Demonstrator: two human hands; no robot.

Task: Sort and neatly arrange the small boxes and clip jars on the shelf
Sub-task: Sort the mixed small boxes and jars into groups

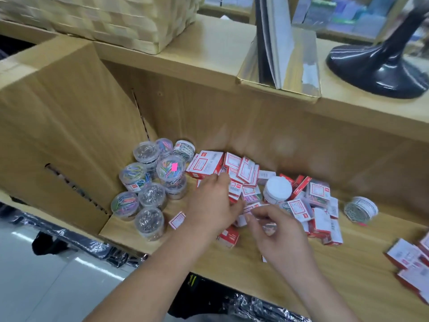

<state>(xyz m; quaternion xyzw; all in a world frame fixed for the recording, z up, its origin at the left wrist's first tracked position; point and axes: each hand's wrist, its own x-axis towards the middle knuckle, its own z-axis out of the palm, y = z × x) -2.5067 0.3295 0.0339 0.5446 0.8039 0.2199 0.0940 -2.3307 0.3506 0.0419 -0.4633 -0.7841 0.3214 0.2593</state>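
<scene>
Small boxes, red and white, lie in a loose heap at the middle of the wooden shelf. The clip jars, clear tubs of coloured and silver clips, stand bunched at 9 o'clock of the heap, partly stacked, against a cardboard carton. One white-lidded jar stands upright among the boxes, and another jar lies on its side at 3 o'clock, apart from the heap. A few more boxes sit at 4 o'clock by the frame's edge. The left grip reaches into the heap with its fingers bent down onto the boxes; I cannot tell whether it holds one. The right grip, at 5 o'clock of the left, pinches a blurred little box between thumb and fingertips. At 12 o'clock, on the board above, stand a woven basket and a black stand.
</scene>
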